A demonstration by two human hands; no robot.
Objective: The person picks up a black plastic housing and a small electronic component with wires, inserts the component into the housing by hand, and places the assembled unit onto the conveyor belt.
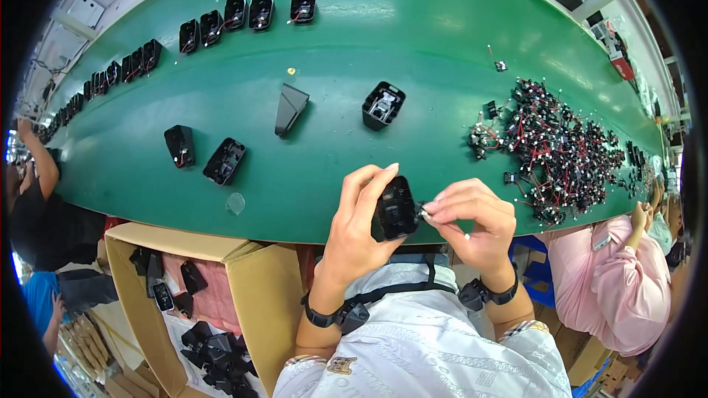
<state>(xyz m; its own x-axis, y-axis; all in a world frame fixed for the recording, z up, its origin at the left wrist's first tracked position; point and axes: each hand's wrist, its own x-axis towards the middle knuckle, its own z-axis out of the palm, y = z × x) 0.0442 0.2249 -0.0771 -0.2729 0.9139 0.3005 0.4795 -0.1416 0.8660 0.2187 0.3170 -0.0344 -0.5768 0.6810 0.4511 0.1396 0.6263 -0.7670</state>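
My left hand (349, 230) grips an open black plastic housing (396, 208) above the table's near edge, its hollow side facing up. Close against the housing's right side, my right hand (478, 222) pinches a small part (422, 211), mostly covered by the fingertips. A little white plug (467, 236) shows below those fingers. Beyond my hands stands another open housing (383, 105) with pale parts inside. A closed-looking black housing (292, 110) lies to its left. Two more open housings, one with a red wire (179, 146) and one without (224, 161), lie farther left.
A big heap of small wired parts (564, 151) covers the right of the green table (332, 51). Several black housings (261, 12) line the far left. An open cardboard box (265, 309) with black pieces stands below left. Other people (612, 280) sit on both sides.
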